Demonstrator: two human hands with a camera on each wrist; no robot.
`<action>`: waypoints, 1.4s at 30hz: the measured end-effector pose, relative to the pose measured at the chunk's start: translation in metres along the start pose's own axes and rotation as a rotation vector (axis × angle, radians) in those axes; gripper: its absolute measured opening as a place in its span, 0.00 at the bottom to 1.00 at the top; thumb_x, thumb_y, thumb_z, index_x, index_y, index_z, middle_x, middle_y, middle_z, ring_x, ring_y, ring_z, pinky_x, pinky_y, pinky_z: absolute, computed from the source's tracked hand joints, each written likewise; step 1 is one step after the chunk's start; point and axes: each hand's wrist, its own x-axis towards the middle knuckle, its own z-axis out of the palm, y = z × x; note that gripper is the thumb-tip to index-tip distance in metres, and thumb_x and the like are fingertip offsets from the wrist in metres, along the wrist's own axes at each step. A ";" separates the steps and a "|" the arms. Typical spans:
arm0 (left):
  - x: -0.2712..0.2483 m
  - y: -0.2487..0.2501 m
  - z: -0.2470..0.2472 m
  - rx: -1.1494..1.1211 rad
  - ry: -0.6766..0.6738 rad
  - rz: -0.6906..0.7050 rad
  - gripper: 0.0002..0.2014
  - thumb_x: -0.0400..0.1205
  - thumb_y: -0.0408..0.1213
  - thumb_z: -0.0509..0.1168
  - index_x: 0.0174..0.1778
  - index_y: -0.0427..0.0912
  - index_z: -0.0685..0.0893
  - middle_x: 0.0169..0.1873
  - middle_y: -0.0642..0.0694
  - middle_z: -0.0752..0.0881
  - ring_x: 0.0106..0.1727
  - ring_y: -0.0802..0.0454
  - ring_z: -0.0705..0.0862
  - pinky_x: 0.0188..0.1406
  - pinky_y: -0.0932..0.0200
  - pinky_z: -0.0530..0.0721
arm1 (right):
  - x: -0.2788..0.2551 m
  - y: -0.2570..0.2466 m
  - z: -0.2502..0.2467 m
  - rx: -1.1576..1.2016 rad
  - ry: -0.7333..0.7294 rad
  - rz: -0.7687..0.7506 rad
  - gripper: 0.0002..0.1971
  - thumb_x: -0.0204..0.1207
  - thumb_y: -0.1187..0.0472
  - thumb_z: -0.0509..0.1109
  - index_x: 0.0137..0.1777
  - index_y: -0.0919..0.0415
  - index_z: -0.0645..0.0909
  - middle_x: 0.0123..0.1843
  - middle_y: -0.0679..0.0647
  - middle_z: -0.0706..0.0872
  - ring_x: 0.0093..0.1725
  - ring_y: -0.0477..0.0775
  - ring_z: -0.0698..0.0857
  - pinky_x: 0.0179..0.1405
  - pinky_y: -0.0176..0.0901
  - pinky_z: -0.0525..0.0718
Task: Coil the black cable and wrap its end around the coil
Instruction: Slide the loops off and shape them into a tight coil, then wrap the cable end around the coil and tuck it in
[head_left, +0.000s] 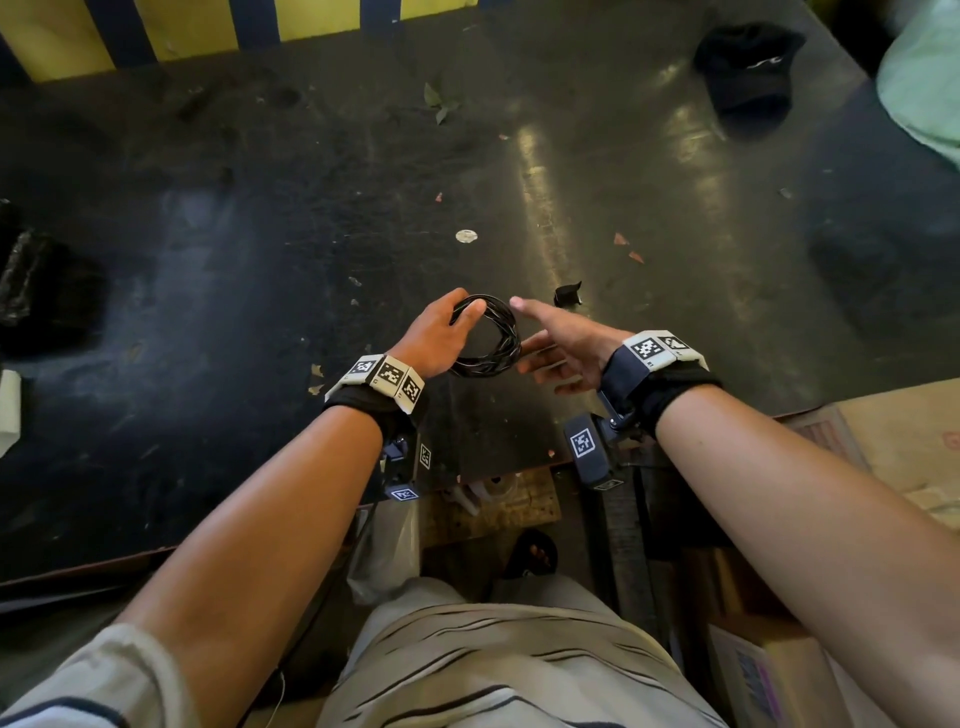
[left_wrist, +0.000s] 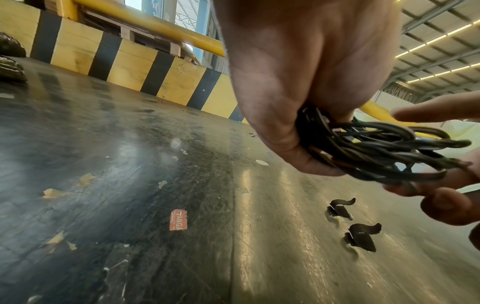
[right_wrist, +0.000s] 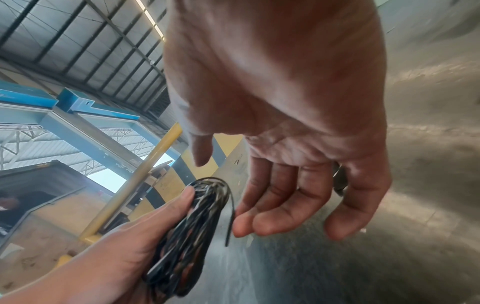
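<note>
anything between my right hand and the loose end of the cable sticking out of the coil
Nothing visible. The loose end hangs free off the coil, which the left hand grips, and the right hand sits open just beside it, its fingers close to the end with only air between.

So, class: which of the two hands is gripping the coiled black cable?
The left hand: it grips the cable coil; the right hand lies open beside it.

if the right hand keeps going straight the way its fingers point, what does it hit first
Most likely the coiled black cable gripped in the left hand. The right hand is open, fingers aimed leftward at the coil's near side, and a loose cable end hangs just ahead of the fingertips. Depth is uncertain.
</note>
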 end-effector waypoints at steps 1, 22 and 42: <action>0.001 0.000 0.000 0.004 -0.009 -0.006 0.13 0.90 0.49 0.56 0.55 0.45 0.80 0.38 0.46 0.81 0.36 0.52 0.79 0.39 0.53 0.79 | 0.000 0.000 -0.003 0.007 0.001 -0.004 0.35 0.74 0.22 0.59 0.51 0.54 0.86 0.46 0.50 0.91 0.45 0.52 0.84 0.57 0.53 0.74; 0.046 0.007 0.013 0.081 -0.101 -0.038 0.16 0.91 0.50 0.56 0.58 0.40 0.79 0.36 0.45 0.77 0.35 0.50 0.77 0.36 0.53 0.78 | 0.059 0.034 -0.089 -0.324 0.553 0.006 0.18 0.78 0.52 0.65 0.57 0.63 0.89 0.52 0.62 0.94 0.46 0.63 0.91 0.44 0.47 0.90; 0.052 -0.014 0.030 0.109 -0.169 -0.139 0.13 0.90 0.52 0.56 0.56 0.48 0.79 0.40 0.45 0.80 0.39 0.51 0.80 0.45 0.47 0.84 | 0.117 0.052 -0.057 -0.381 0.557 -0.303 0.17 0.68 0.52 0.84 0.57 0.45 0.87 0.55 0.52 0.93 0.58 0.56 0.89 0.59 0.45 0.86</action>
